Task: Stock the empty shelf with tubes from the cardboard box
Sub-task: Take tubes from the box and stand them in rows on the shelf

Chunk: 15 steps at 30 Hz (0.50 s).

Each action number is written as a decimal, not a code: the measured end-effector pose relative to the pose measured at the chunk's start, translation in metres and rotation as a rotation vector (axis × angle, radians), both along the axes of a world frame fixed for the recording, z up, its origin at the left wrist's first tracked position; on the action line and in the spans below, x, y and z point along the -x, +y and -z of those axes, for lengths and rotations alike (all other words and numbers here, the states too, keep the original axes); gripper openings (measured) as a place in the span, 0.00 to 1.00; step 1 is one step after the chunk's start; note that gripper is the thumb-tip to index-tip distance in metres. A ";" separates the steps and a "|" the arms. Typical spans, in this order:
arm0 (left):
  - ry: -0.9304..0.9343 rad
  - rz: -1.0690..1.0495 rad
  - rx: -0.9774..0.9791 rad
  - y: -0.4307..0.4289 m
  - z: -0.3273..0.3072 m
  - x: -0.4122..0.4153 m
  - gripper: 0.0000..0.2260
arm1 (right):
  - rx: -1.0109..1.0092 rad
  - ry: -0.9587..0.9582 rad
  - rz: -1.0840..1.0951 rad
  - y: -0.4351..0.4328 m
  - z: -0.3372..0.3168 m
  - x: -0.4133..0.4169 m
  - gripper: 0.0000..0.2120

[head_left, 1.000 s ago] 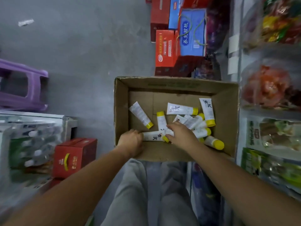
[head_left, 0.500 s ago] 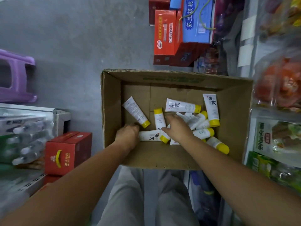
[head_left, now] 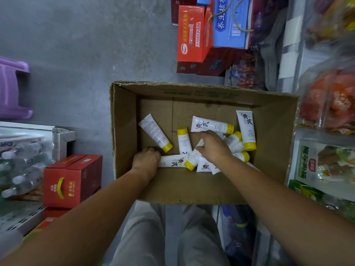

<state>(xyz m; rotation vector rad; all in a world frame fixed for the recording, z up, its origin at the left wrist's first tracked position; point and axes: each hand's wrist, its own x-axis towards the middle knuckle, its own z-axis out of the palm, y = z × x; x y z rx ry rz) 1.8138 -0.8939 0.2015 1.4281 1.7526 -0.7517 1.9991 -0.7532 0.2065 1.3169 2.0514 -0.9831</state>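
An open cardboard box (head_left: 123,131) sits on the grey floor in front of my knees. Several white tubes with yellow caps lie loose in it, one apart at the left (head_left: 154,132) and a heap at the right (head_left: 239,143). My left hand (head_left: 147,160) is curled over the flat end of a tube lying crosswise (head_left: 172,161) by the near wall. Resting on the heap, my right hand (head_left: 213,148) has thumb and forefinger closed around the flat end of a slanted tube (head_left: 193,159).
A white metal shelf (head_left: 61,139) with water bottles (head_left: 26,150) and red cartons (head_left: 73,179) stands left. A purple stool (head_left: 13,89) is far left. Red and blue cartons (head_left: 192,35) lie beyond the box. Packed snack shelves (head_left: 326,166) line the right.
The view has closed in on the box. My right hand has slid a little further over the heap. My left hand stays at the crosswise tube's end.
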 end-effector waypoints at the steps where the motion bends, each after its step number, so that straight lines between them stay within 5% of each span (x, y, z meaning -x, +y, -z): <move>1: -0.003 0.005 -0.003 0.001 0.000 -0.001 0.14 | -0.006 -0.006 0.011 0.002 0.001 -0.003 0.19; 15: -0.040 -0.028 0.027 0.001 0.010 -0.005 0.15 | -0.154 -0.223 0.021 0.012 0.012 -0.013 0.16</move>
